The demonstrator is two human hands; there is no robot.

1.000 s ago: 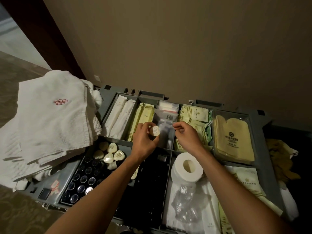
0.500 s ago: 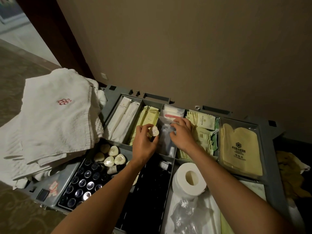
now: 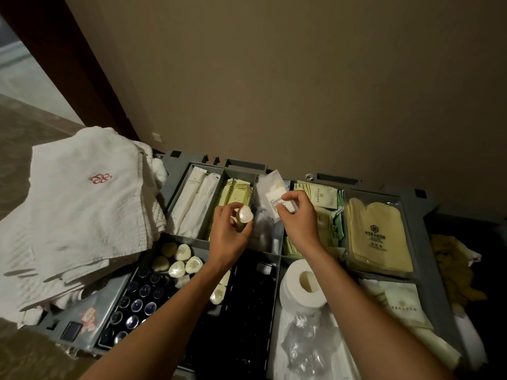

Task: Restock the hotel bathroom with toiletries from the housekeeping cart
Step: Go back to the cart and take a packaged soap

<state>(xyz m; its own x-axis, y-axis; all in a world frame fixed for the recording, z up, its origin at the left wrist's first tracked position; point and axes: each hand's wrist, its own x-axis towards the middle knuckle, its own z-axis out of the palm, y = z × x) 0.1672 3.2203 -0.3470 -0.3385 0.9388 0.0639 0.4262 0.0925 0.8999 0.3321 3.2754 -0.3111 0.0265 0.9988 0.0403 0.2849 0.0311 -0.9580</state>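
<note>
- since half a second ago the right hand has come up out of the middle rear compartment of the cart tray with a clear sachet. the left hand has barely shifted.
- head view, task items: the sachet hangs just above its own compartment, with more clear packets below it. the small bottle, pearly cap toward the camera, is over the divider beside the yellow-green packets.
- head view, hand state: both hands are clamped, the right pinching the sachet's lower edge and the left curled round the bottle. they are near each other but not touching.
- risk: the pinch covers only one edge of a slick film, so a quick swing toward the left hand would likely let the sachet slip back into the tray.
- risk: adding the sachet to the left hand's load could loosen its hold on the bottle, which would drop among the soaps.
- pose: both forearms reach forward from the lower edge, backs of the hands up. the right thumb and fingertips are raised, the left fingers wrapped.
</note>
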